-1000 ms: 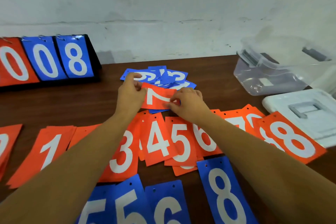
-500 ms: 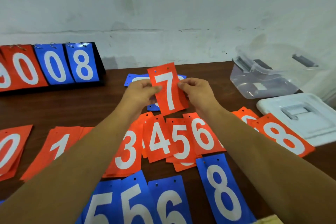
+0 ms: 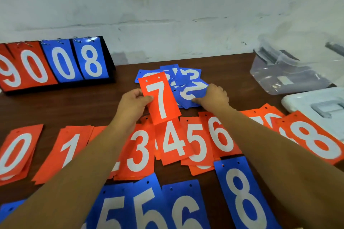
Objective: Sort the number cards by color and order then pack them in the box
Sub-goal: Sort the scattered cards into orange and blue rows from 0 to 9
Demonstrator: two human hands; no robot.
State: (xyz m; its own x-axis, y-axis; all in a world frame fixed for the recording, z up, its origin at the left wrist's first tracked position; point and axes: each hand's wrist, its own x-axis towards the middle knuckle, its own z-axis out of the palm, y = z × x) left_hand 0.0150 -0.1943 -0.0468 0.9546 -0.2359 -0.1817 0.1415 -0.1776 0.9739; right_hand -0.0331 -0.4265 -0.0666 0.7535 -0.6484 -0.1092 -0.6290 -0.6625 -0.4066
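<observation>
My left hand [image 3: 134, 104] alone now pinches the orange 7 card [image 3: 160, 98], held upright just in front of the blue pile [image 3: 188, 80]. My right hand [image 3: 214, 96] has left it and rests on that pile; I cannot tell its grip. The clear box [image 3: 266, 78] stands well right of the pile.

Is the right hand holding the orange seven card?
No, the left hand pinches the orange 7; the right hand is at the blue pile.
</observation>
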